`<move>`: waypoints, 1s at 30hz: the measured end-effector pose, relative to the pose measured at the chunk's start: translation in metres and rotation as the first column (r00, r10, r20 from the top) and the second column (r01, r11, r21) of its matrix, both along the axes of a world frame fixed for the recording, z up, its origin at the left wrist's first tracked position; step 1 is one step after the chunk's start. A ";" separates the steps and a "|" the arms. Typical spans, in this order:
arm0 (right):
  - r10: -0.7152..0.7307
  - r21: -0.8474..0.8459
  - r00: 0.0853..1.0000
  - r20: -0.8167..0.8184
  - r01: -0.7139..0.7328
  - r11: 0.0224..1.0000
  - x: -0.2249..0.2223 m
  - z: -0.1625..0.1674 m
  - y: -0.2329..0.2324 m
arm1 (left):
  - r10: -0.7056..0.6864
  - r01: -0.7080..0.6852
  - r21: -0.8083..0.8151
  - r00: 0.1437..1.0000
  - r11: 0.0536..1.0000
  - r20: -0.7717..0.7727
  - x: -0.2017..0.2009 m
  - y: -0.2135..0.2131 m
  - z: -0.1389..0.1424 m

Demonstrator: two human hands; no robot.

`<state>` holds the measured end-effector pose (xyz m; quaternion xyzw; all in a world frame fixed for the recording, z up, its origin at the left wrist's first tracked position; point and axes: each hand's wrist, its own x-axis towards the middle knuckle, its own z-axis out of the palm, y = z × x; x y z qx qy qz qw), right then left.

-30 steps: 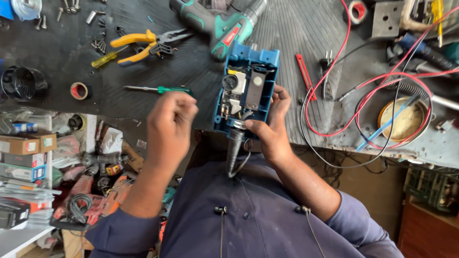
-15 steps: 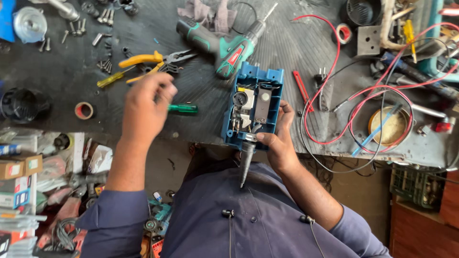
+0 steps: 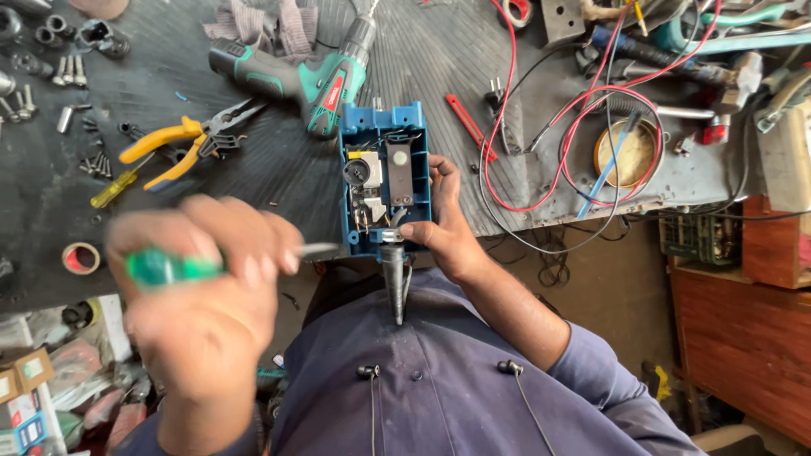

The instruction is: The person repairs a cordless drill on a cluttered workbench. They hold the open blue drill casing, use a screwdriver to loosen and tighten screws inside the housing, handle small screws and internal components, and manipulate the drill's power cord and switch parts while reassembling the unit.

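Fingers of my left hand (image 3: 203, 287) are curled tight around a green-handled screwdriver (image 3: 165, 267). Its thin metal shaft points toward three o'clock and the tip sits just beside the lower left corner of the tool. That hand is badly blurred, so I cannot tell exactly where the tip rests.

My right hand (image 3: 448, 228) grips the opened blue plastic power-tool housing (image 3: 384, 177) from its three o'clock side. The thumb is pressed at the bottom edge and the fingers are wrapped behind. The housing sits at the frame's centre, over the near edge of the black ribbed bench mat (image 3: 279, 186), with its inner parts exposed. A stepped conical metal drill bit (image 3: 395, 283) juts from it at six o'clock, toward my blue shirt.

At twelve o'clock from the housing lies a green-and-grey cordless drill (image 3: 312, 76). Yellow-handled pliers (image 3: 182, 143) lie at ten o'clock, loose dark screws (image 3: 93, 160) beyond them, and looped red wire (image 3: 574, 127) at two o'clock.

As I judge it, the main risk is the screwdriver tip skating off and gouging the exposed innards or jabbing my right thumb, because only one hand steadies the housing. That hold could also let it twist and drive the bit's point into my chest. Any freed screw could drop off the bench edge.
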<state>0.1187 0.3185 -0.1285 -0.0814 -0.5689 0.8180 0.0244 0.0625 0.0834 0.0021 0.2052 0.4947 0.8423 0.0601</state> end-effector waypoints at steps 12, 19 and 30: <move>0.017 0.021 1.000 -0.016 -0.017 1.000 0.002 -0.004 0.003 | -0.085 0.088 0.083 0.996 0.993 -0.040 0.026 0.066 -0.012; 0.026 0.051 1.000 0.008 -0.026 0.998 0.002 -0.006 0.005 | -0.049 0.052 0.064 0.998 0.997 -0.048 0.030 0.064 -0.028; 0.025 0.027 1.000 0.000 -0.025 0.999 0.001 -0.004 0.004 | 0.059 -0.062 -0.008 0.976 0.998 -0.211 0.028 0.076 -0.006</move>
